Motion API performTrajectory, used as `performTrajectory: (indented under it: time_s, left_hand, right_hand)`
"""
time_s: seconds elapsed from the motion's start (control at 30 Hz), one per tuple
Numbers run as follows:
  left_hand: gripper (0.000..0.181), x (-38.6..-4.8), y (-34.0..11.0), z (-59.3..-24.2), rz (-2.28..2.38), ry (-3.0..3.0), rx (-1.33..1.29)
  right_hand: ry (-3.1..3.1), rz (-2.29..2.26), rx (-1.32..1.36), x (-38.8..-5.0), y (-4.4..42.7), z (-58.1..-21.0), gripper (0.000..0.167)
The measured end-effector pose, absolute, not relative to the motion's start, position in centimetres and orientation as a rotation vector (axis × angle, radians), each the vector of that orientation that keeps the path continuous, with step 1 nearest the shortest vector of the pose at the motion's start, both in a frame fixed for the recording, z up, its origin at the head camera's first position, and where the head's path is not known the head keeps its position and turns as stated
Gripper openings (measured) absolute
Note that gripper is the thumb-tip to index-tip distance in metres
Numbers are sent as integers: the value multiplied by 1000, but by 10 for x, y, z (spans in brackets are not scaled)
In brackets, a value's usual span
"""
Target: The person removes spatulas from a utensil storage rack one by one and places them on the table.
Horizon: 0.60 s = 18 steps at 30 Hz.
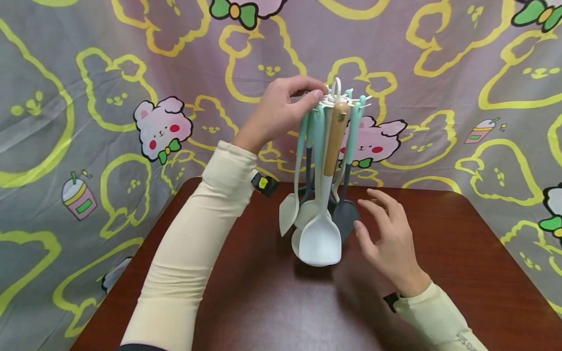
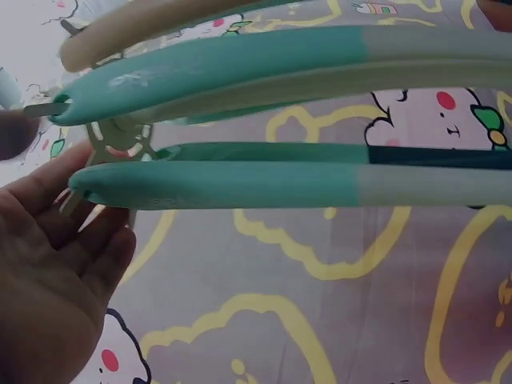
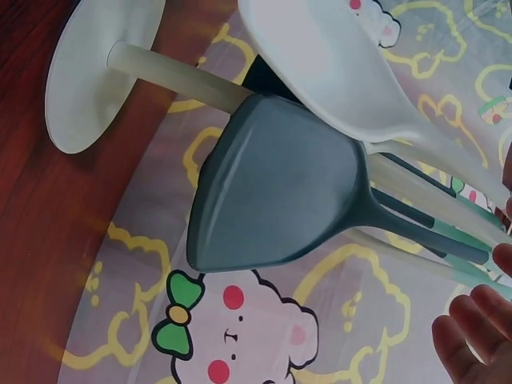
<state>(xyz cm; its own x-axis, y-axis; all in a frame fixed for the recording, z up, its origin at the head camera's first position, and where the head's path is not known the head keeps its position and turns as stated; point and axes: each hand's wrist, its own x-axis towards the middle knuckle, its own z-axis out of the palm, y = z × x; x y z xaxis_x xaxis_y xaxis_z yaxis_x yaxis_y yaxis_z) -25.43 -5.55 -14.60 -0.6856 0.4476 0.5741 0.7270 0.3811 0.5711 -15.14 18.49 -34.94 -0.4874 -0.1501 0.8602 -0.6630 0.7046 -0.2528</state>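
A white rack [image 1: 327,103] carries hanging kitchen utensils with mint-green handles. In front hangs a white turner [image 1: 320,239] with a wooden handle [image 1: 335,141]. My left hand [image 1: 285,109] grips the rack's top edge at its left side; in the left wrist view its fingers [image 2: 108,256] lie behind the hooks, beside a mint handle [image 2: 232,184]. My right hand [image 1: 391,239] is held off to the right, fingers spread and slightly bent, near a dark grey spatula [image 1: 345,217] but apart from it. The right wrist view shows that spatula [image 3: 280,188] and my fingertips [image 3: 456,344].
The rack hangs or stands over a dark red-brown table [image 1: 263,302]. A patterned cloth [image 1: 439,87] with cartoon bears and rabbits surrounds the table's back and sides. A round white piece on a stem [image 3: 96,88] shows behind the spatula.
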Motion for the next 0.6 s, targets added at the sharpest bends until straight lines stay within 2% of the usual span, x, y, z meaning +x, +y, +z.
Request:
performTrajectory:
  time_s: [0.6]
  left_hand:
    - [26, -274, -30, -186, -1333, -1810, -1146]
  right_hand:
    - [-2071, 721, 592, -149, 189, -359, 45]
